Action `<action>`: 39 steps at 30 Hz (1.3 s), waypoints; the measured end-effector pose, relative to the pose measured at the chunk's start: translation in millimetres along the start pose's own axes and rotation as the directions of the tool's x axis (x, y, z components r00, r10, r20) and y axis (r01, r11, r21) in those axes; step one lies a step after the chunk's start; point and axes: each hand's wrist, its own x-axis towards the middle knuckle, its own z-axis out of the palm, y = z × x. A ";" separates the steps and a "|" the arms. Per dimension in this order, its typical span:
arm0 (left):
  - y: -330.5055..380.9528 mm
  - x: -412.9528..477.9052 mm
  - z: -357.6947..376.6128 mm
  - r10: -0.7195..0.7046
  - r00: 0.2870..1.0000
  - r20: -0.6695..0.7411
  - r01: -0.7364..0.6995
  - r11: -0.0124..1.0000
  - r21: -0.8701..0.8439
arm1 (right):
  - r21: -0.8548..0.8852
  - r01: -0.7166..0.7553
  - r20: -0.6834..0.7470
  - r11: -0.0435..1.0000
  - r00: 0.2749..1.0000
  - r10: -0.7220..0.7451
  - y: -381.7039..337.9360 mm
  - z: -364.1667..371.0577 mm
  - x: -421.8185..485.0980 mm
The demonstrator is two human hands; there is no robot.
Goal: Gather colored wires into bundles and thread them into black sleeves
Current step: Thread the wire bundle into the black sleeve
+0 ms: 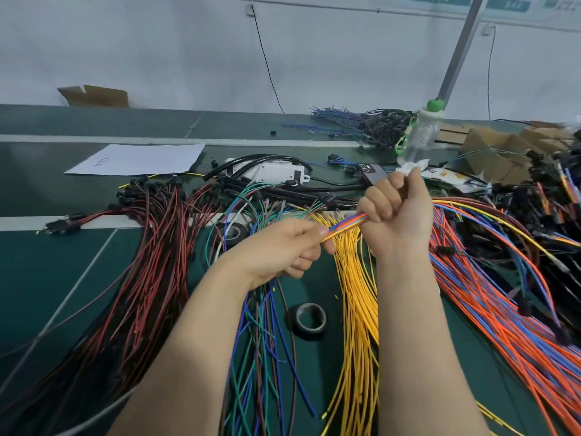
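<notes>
Wire bundle [345, 226], fingers [314, 230] of left hand [283, 247] and right hand [399, 212] clamped round it, bottle [421, 133] behind, contents unclear

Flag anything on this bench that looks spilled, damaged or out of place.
Nothing spilled or broken shows. The green-capped bottle leans right, though the pole behind leans likewise, so that may be the lens. Crumpled tissue lies at its base.

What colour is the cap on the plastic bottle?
The cap is green, clearest in the head view.
</notes>
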 end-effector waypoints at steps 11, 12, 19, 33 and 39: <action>-3.1 5.4 -0.3 0.013 0.989 -0.148 -0.033 0.990 -0.137 | -0.039 -0.005 -0.043 0.999 0.999 0.003 17.3 1.2 2.1; -4.0 5.1 -2.0 0.020 0.988 -0.151 -0.045 0.986 -0.163 | -0.026 0.012 -0.052 1.000 0.999 -0.014 16.9 0.6 2.2; -4.6 9.9 -0.3 0.109 0.962 -0.250 -0.149 0.978 -0.145 | 0.008 0.004 -0.068 1.000 0.998 -0.003 24.7 0.6 3.5; 0.8 3.2 -1.8 0.187 0.971 -0.149 -0.171 0.979 0.109 | 0.010 0.028 -0.059 1.000 0.998 -0.027 23.9 -2.6 4.4; -0.9 0.0 -5.3 0.178 0.980 -0.087 -0.177 0.984 0.013 | 0.044 -0.043 0.005 0.998 0.999 0.043 19.4 -3.9 3.1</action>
